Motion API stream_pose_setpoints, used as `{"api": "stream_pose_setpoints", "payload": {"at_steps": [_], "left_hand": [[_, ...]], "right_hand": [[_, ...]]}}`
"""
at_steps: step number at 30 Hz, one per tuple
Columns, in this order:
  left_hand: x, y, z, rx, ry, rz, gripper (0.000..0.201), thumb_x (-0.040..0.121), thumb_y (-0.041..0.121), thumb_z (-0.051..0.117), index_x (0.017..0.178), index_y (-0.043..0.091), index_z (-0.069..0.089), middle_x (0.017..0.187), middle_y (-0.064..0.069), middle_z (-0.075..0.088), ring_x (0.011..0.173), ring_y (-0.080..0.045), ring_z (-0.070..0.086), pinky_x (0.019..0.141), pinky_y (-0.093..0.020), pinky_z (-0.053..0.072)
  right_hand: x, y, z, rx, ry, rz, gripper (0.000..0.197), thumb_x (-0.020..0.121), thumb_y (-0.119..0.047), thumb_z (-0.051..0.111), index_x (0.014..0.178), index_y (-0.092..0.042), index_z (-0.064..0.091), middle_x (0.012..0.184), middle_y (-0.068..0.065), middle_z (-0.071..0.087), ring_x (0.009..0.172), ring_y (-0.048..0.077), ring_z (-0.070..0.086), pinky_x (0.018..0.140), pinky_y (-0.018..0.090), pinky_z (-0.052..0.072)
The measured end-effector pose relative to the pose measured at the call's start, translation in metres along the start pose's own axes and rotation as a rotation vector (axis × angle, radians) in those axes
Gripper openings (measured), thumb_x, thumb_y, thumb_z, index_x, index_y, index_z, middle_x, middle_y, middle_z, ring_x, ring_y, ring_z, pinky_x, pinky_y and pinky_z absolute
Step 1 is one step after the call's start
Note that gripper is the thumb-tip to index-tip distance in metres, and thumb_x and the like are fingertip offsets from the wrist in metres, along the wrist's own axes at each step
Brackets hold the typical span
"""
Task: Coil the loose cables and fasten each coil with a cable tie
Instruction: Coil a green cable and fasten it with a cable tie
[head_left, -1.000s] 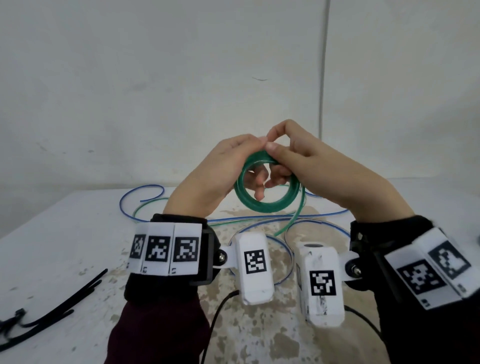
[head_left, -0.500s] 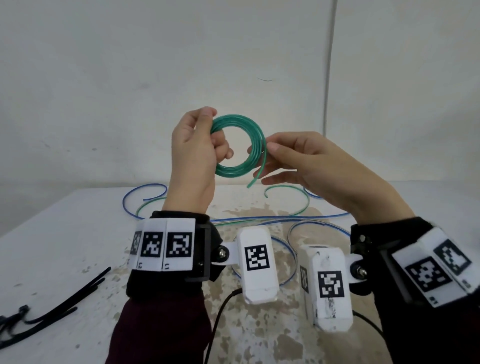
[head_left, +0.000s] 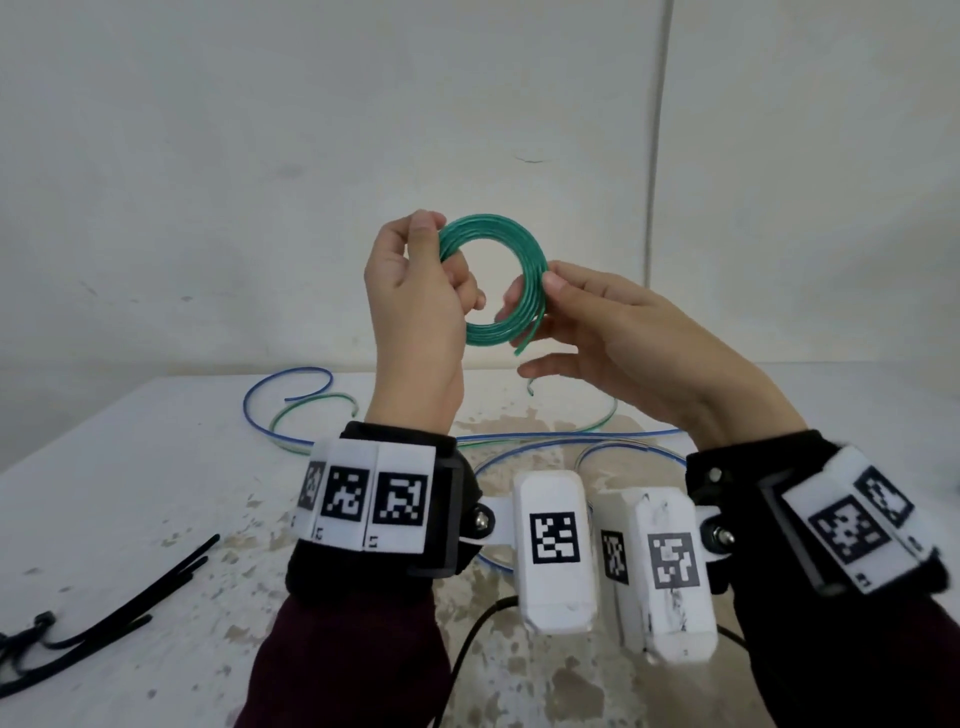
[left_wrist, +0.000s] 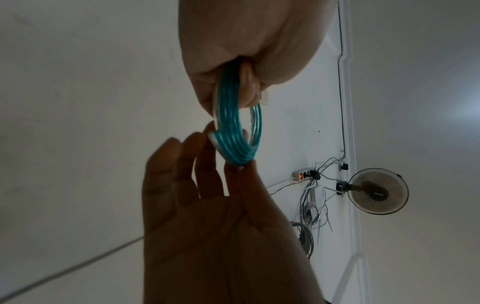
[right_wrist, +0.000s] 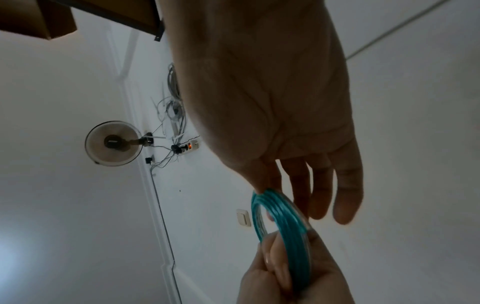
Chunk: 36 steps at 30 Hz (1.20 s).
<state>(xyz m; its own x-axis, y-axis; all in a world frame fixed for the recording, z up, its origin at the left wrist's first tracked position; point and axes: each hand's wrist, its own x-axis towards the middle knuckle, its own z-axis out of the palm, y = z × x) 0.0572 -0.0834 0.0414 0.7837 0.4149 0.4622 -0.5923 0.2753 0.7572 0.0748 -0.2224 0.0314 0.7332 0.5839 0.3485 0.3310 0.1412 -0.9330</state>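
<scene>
Both hands hold the green coil (head_left: 493, 280) above the table (head_left: 130, 467). Left hand (head_left: 410, 291) fingers curl round its left side. Right hand (head_left: 613, 332) pinches its right side, other fingers straight.

Coil (head_left: 493, 280) held above table (head_left: 130, 467), left hand (head_left: 415, 301) on its left, right hand (head_left: 613, 332) right. Loose cables (head_left: 519, 441) below on table; cable ties (head_left: 119, 608) far left.

a round fan (left_wrist: 378, 191) hangs on the wall beside a power strip (left_wrist: 302, 174) with tangled wires; a light switch (right_wrist: 243, 217) sits apart from them.
</scene>
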Motion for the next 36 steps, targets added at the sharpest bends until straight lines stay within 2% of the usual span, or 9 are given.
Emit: {"api": "stream_pose_setpoints", "payload": {"at_steps": [4, 7, 11, 14, 18, 23, 26, 31, 36], "left_hand": [[-0.003, -0.003, 0.004, -0.021, -0.081, -0.042, 0.022, 0.103, 0.014, 0.032, 0.088, 0.011, 0.047, 0.048, 0.006, 0.032, 0.038, -0.010, 0.030, 0.051, -0.026, 0.030], [-0.002, -0.002, 0.002, 0.011, -0.183, -0.112, 0.017, 0.100, 0.009, 0.031, 0.097, 0.008, 0.048, 0.047, 0.001, 0.041, 0.039, -0.017, 0.047, 0.057, -0.027, 0.042], [-0.002, 0.000, -0.001, 0.090, -0.294, -0.235, 0.021, 0.100, 0.018, 0.034, 0.097, 0.003, 0.048, 0.049, -0.004, 0.050, 0.049, -0.024, 0.060, 0.062, -0.028, 0.051], [0.000, 0.000, -0.005, 0.159, -0.308, -0.220, 0.018, 0.098, 0.023, 0.048, 0.104, 0.006, 0.053, 0.066, -0.005, 0.064, 0.068, -0.026, 0.067, 0.071, -0.029, 0.054], [0.003, 0.001, -0.016, 0.213, -0.380, -0.190, 0.026, 0.091, 0.007, 0.059, 0.116, 0.006, 0.054, 0.090, -0.011, 0.074, 0.088, -0.025, 0.071, 0.089, -0.033, 0.054], [0.001, 0.004, -0.021, 0.182, -0.427, -0.198, 0.026, 0.090, 0.000, 0.057, 0.115, 0.007, 0.054, 0.088, -0.014, 0.074, 0.084, -0.024, 0.072, 0.087, -0.031, 0.056], [0.000, 0.005, -0.019, 0.217, -0.476, -0.250, 0.029, 0.091, 0.001, 0.056, 0.118, 0.009, 0.052, 0.086, -0.013, 0.073, 0.082, -0.027, 0.072, 0.084, -0.034, 0.057], [-0.003, 0.004, -0.011, 0.223, -0.544, -0.367, 0.020, 0.094, 0.025, 0.054, 0.109, 0.012, 0.057, 0.072, -0.006, 0.061, 0.069, -0.027, 0.067, 0.070, -0.035, 0.057], [-0.005, -0.001, -0.009, 0.233, -0.601, -0.329, 0.028, 0.095, 0.019, 0.053, 0.120, 0.006, 0.056, 0.058, -0.001, 0.048, 0.048, -0.016, 0.046, 0.068, -0.035, 0.055]], "right_hand": [[0.004, -0.001, 0.001, 0.175, 0.138, -0.022, 0.032, 0.104, -0.021, 0.030, 0.084, -0.013, 0.054, 0.078, 0.002, 0.066, 0.074, 0.014, 0.055, 0.064, 0.024, 0.043], [0.006, -0.001, -0.001, 0.231, 0.226, -0.044, 0.034, 0.104, -0.022, 0.029, 0.079, -0.012, 0.049, 0.063, 0.000, 0.060, 0.064, 0.015, 0.055, 0.071, 0.026, 0.047], [0.009, 0.002, 0.001, 0.182, 0.267, -0.066, 0.035, 0.105, -0.023, 0.028, 0.078, -0.011, 0.047, 0.053, -0.005, 0.046, 0.056, 0.013, 0.046, 0.065, 0.022, 0.043], [0.010, 0.003, 0.002, 0.005, 0.356, -0.136, 0.035, 0.105, -0.023, 0.030, 0.077, -0.012, 0.047, 0.051, -0.009, 0.043, 0.058, 0.013, 0.042, 0.068, 0.026, 0.039], [0.010, 0.002, 0.000, -0.120, 0.470, -0.182, 0.036, 0.105, -0.023, 0.030, 0.075, -0.014, 0.048, 0.050, -0.009, 0.041, 0.059, 0.013, 0.042, 0.065, 0.021, 0.040], [0.010, 0.004, -0.004, -0.044, 0.433, -0.143, 0.035, 0.105, -0.023, 0.030, 0.076, -0.012, 0.049, 0.049, -0.009, 0.041, 0.057, 0.013, 0.042, 0.070, 0.026, 0.039], [0.007, 0.001, -0.009, -0.114, 0.392, -0.109, 0.035, 0.105, -0.024, 0.031, 0.078, -0.012, 0.050, 0.047, -0.010, 0.039, 0.055, 0.011, 0.043, 0.064, 0.021, 0.039], [0.001, -0.002, -0.011, -0.396, 0.310, -0.051, 0.036, 0.104, -0.027, 0.032, 0.079, -0.013, 0.053, 0.045, -0.012, 0.039, 0.053, 0.010, 0.042, 0.058, 0.019, 0.037], [-0.005, -0.005, -0.008, -0.392, 0.179, 0.005, 0.021, 0.103, -0.026, 0.038, 0.102, -0.007, 0.046, 0.046, -0.013, 0.042, 0.049, 0.008, 0.040, 0.056, 0.016, 0.036]]}}
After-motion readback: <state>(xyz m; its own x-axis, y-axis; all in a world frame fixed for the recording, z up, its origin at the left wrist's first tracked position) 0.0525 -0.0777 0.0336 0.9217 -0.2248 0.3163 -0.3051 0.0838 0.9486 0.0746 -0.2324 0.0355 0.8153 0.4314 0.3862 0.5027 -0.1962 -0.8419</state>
